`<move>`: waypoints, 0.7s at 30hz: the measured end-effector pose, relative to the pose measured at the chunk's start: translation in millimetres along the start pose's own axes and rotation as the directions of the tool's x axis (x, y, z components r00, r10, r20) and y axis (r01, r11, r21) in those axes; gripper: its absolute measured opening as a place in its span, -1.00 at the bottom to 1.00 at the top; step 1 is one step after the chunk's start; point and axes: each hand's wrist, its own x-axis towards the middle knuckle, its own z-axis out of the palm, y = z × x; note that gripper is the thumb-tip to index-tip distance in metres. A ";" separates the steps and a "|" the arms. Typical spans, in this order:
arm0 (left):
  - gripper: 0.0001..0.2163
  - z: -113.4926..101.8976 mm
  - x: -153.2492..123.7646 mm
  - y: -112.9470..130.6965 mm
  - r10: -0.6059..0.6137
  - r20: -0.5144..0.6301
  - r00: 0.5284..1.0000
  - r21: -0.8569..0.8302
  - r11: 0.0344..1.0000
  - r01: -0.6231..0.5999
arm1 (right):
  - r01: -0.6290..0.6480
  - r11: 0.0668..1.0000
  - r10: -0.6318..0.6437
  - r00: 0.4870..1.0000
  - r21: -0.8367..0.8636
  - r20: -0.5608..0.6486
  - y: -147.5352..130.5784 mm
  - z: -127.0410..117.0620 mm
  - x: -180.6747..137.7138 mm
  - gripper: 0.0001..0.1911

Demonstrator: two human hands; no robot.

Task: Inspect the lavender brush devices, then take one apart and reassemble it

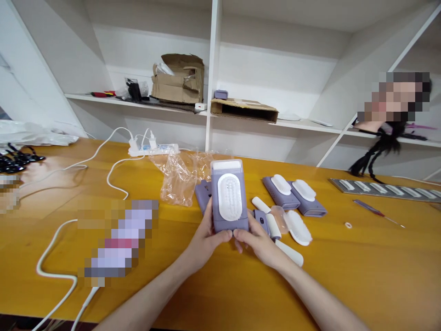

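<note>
Both my hands hold a purple box-shaped device (229,225) upright above the table. An oval white bristled pad (230,197) sits on its front face, and its top end is whitish and translucent. My left hand (206,232) grips its lower left side, and my right hand (257,234) grips its lower right side. Both thumbs press near the bottom edge; the other fingers are mostly hidden behind it. Behind the device lies another purple part (203,195), partly covered. Beside my right hand are a small purple piece (262,220), a loose white oval pad (299,228) and white rounded pieces (290,253).
Two purple devices with white pads (280,193) lie at the right. Farther right are a metal strip (386,188), a screwdriver (368,207) and a small ring (348,225). A clear plastic bag (177,181), power strip (161,149) and white cables (57,276) occupy the left.
</note>
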 end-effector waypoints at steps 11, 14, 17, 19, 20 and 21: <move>-0.06 -1.7 -7.5 -10.5 -0.031 -0.064 0.997 0.229 0.972 0.045 | -0.042 0.998 0.037 0.995 -0.049 -0.090 7.7 2.9 5.4 -0.66; -0.11 -1.1 -7.8 -8.7 0.012 -0.074 0.997 0.306 0.952 0.011 | -0.018 0.997 0.009 0.993 -0.069 -0.120 7.7 5.2 5.2 -0.63; -0.15 0.4 -7.7 -4.9 0.024 -0.088 0.996 0.320 0.947 0.006 | 0.048 0.995 -0.061 0.985 -0.084 -0.163 3.7 7.4 4.7 -0.54; -0.17 1.7 -7.2 -3.6 0.028 -0.098 0.995 0.300 0.954 0.002 | 0.066 0.993 -0.084 0.978 -0.101 -0.192 0.6 7.7 4.4 -0.55; -0.18 2.2 -6.8 -3.6 0.034 -0.097 0.995 0.286 0.958 -0.005 | 0.066 0.991 -0.089 0.974 -0.113 -0.206 -0.7 7.5 4.2 -0.56; -0.19 2.7 -6.5 -4.0 0.040 -0.094 0.995 0.272 0.962 -0.013 | 0.065 0.990 -0.092 0.971 -0.128 -0.219 -1.6 7.4 4.0 -0.57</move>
